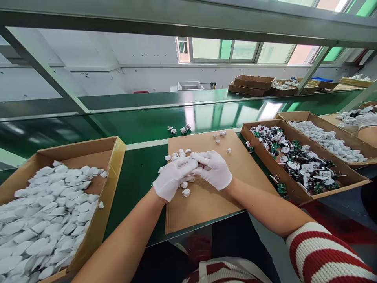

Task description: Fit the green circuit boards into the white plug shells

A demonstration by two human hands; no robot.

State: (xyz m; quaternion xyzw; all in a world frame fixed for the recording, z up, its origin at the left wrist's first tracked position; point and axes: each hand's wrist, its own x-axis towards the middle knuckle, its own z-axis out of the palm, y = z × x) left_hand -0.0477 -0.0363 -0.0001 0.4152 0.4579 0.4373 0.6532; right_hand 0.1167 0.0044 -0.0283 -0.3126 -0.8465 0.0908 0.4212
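Observation:
My left hand (173, 179) and my right hand (217, 171), both in white gloves, meet over a flat cardboard sheet (212, 208). Their fingertips are closed together around a small white rounded part (193, 163), mostly hidden by the gloves. Similar white pieces (180, 154) lie in a loose cluster just beyond my left hand. Below the fingers, another white piece (185, 192) rests on the cardboard. A few more white bits (218, 140) are scattered near the sheet's far edge.
At left stands a cardboard box (118, 173) of white pieces. Another box (290, 192) on the right holds green circuit boards and white parts with dark pieces. Behind it sits a box (308, 116) of white parts. A person's sleeve (366, 120) shows at far right. A metal beam (188, 19) crosses overhead.

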